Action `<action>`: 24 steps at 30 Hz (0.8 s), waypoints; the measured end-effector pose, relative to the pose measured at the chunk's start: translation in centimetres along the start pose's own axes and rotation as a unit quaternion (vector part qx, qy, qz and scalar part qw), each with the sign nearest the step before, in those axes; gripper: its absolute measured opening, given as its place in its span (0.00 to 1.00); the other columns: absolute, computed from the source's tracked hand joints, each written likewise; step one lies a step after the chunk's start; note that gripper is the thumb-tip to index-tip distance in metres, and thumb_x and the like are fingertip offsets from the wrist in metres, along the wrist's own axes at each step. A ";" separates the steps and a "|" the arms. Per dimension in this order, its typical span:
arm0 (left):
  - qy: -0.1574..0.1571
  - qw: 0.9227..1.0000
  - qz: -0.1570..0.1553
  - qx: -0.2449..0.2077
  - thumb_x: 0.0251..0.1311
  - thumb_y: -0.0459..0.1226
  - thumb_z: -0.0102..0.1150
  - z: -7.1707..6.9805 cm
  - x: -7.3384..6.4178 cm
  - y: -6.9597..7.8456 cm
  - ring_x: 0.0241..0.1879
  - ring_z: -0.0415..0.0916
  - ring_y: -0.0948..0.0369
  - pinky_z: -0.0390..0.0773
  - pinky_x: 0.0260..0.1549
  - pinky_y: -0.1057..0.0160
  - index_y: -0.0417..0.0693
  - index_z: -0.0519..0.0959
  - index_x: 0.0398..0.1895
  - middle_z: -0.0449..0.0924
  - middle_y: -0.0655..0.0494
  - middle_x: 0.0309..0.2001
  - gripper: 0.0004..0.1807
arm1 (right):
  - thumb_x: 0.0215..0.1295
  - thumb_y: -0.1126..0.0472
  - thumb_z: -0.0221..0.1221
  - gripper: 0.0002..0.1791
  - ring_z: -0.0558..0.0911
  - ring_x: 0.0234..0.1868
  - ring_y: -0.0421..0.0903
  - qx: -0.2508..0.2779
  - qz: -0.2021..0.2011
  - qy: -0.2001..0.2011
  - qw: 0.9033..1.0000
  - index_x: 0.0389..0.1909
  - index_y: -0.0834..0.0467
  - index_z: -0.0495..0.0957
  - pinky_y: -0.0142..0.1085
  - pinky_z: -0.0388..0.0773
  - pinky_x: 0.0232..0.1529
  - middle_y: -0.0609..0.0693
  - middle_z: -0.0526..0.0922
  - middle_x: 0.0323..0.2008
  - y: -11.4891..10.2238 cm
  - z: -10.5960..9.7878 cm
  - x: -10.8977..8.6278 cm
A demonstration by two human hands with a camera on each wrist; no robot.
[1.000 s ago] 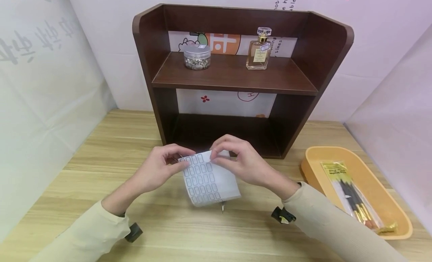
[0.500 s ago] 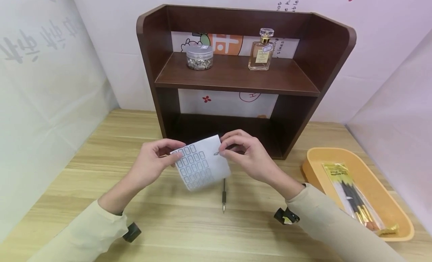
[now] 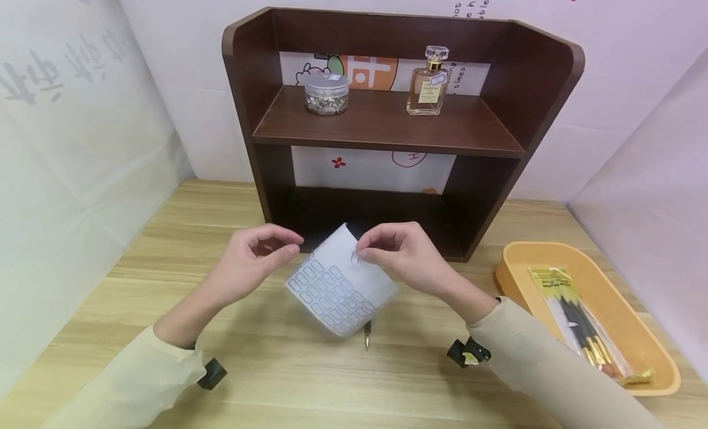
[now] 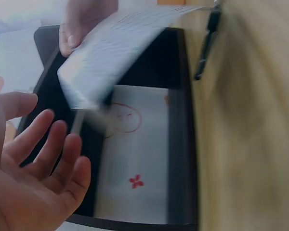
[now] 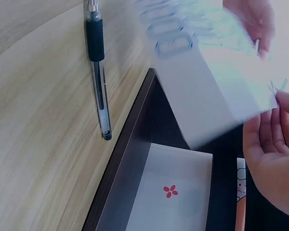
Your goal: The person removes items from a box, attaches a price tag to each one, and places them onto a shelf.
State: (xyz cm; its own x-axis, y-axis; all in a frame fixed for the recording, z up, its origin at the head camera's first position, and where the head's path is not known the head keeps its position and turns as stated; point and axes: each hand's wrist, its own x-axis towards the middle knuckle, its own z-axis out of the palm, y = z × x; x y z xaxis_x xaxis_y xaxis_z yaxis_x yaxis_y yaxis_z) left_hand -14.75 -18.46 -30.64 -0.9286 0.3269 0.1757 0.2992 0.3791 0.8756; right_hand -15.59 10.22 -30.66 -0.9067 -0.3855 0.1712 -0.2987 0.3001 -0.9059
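My right hand (image 3: pixel 406 254) pinches a white sheet of blue-outlined stickers (image 3: pixel 337 294) near its upper edge. One small sticker (image 3: pixel 355 258) shows at the fingertips; in the right wrist view its edge (image 5: pixel 278 86) stands up beside the thumb. The sheet hangs tilted over the table, blurred in both wrist views. My left hand (image 3: pixel 251 257) is off the sheet, thumb and fingers apart with nothing between them; the left wrist view shows those fingers (image 4: pixel 53 149) loosely bent. Beneath the sheet lies a pen (image 5: pixel 97 72) with a black grip, partly covered in the head view.
A dark brown two-tier shelf (image 3: pixel 387 125) stands behind my hands. On its upper board are a lidded clear jar (image 3: pixel 326 96) and a perfume bottle (image 3: pixel 427 88), each bearing a small sticker. To the right, an orange tray (image 3: pixel 525 251) holds packaged brushes (image 3: pixel 581 330).
My left hand has let go of the sheet, which has swung down and turned in my right hand. A sticker now shows more fully at the right fingertips.
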 end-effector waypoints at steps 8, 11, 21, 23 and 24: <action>-0.123 0.970 0.178 0.113 0.68 0.33 0.61 0.6 2.5 1.9 0.65 0.69 0.58 0.71 0.62 0.53 0.49 0.81 0.60 0.76 0.57 0.63 0.18 | 0.63 0.67 0.66 0.03 0.82 0.37 0.49 0.035 0.016 -0.079 0.996 0.36 0.56 0.86 0.38 0.82 0.36 0.51 0.86 0.34 0.0 0.4 0.2; -0.147 0.956 0.216 0.136 0.65 0.31 0.64 1.0 3.2 2.3 0.63 0.71 0.57 0.69 0.64 0.52 0.47 0.84 0.52 0.81 0.57 0.57 0.13 | 0.63 0.67 0.66 0.03 0.83 0.37 0.49 0.053 0.014 -0.099 0.994 0.36 0.58 0.86 0.37 0.82 0.35 0.51 0.86 0.35 0.1 0.6 0.1; -0.130 0.969 0.166 0.128 0.58 0.30 0.71 -0.5 3.1 1.2 0.44 0.75 0.62 0.78 0.43 0.57 0.53 0.89 0.38 0.82 0.65 0.39 0.08 | 0.64 0.70 0.65 0.04 0.84 0.45 0.49 0.073 -0.029 -0.070 0.994 0.37 0.59 0.84 0.37 0.82 0.46 0.52 0.86 0.42 0.3 0.4 -0.2; -0.126 0.974 0.140 0.121 0.59 0.30 0.70 -1.3 2.8 0.4 0.44 0.76 0.62 0.78 0.42 0.57 0.53 0.89 0.38 0.82 0.65 0.38 0.08 | 0.64 0.71 0.65 0.04 0.84 0.47 0.50 0.082 -0.039 -0.045 0.995 0.36 0.61 0.83 0.38 0.82 0.47 0.53 0.85 0.45 0.3 0.2 -0.3; -0.125 0.976 0.130 0.122 0.59 0.31 0.70 -1.8 2.7 0.0 0.43 0.76 0.62 0.78 0.42 0.57 0.53 0.89 0.38 0.82 0.65 0.38 0.08 | 0.63 0.71 0.65 0.04 0.84 0.47 0.50 0.086 -0.043 -0.031 0.995 0.36 0.61 0.83 0.38 0.82 0.47 0.54 0.85 0.45 0.3 0.1 -0.4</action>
State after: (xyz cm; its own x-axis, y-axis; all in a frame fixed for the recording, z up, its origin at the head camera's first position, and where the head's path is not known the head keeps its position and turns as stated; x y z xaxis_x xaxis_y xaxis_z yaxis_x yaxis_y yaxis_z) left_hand -17.67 -19.10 -29.32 -0.7408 0.6292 0.2353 0.5890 0.4400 0.6778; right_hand -15.34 10.37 -31.07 -0.8579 -0.4587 0.2316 -0.3141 0.1114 -0.9428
